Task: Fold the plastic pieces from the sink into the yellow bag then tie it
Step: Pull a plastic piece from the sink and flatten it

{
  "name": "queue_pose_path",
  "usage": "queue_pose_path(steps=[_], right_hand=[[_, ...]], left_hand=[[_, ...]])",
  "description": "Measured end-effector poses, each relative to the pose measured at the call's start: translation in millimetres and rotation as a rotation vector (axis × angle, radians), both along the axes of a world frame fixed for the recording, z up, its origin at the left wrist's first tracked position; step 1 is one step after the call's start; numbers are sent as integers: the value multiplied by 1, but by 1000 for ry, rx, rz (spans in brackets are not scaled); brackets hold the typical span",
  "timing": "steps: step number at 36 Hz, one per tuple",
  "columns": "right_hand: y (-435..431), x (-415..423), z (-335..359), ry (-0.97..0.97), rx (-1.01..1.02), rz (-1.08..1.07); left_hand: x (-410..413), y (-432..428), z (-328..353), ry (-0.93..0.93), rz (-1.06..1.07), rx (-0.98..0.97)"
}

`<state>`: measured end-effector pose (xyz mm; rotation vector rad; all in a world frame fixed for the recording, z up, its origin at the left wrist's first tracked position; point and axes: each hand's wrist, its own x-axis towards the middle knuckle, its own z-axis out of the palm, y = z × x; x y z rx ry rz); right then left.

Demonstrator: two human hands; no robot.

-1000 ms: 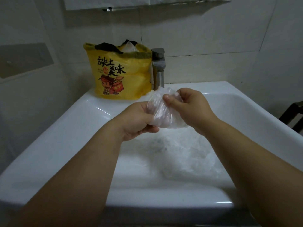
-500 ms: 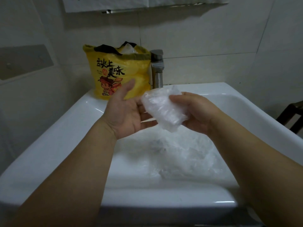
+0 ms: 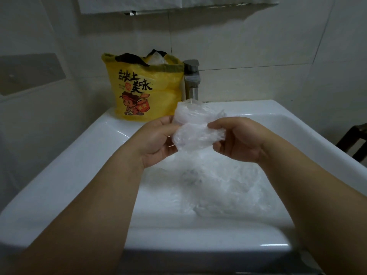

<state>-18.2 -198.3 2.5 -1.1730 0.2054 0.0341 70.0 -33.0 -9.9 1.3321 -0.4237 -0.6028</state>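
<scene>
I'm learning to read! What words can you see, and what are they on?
"舌尖上": big black letters, top line on the yellow bag.
"美味": line below, same bag.
Red seal and tiny print beside it: too small to read.
The plastic piece: no words.

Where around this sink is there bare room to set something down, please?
Bare: the sink's left rim in front of the yellow bag, the near rim, and the back ledge right of the faucet. Crowded: the basin, holding loose plastic, and the back-left corner, taken by the bag.
</scene>
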Motion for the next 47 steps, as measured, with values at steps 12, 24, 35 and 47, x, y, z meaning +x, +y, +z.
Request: queue_pose_path(steps=[12, 24, 35, 47], right_hand=[[-8, 0, 0, -110, -104, -19], [-10, -3, -6, -359, -825, -193], [0, -7, -3, -452, -1087, -183], [0, -11, 2, -231, -1128, 4]], left_hand=[[-4, -1, 2, -45, 19, -16], [-7, 8, 11, 133, -82, -152], [-9, 0, 4, 90, 4, 122], [-16, -5, -7, -470, -21, 438]])
